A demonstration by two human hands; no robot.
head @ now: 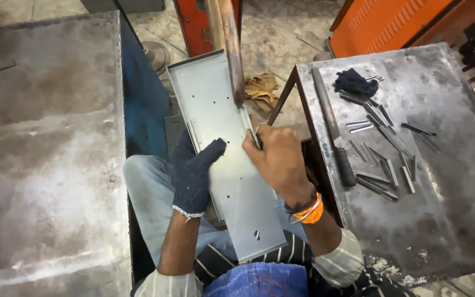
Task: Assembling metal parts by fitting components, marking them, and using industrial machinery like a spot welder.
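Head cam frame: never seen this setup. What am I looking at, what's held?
One view only, from a camera on the person's head, looking down at their lap. The left hand, in a dark knit glove, presses flat on a long grey sheet-metal panel with small holes. The bare right hand pinches a thin metal strip at the panel's edge, beneath a rusty bar. The steel table on the right carries more metal strips, a file and a dark glove.

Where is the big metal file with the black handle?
The file lies on the right-hand table, along its left edge, beside the scattered metal strips and just right of the bare right hand.
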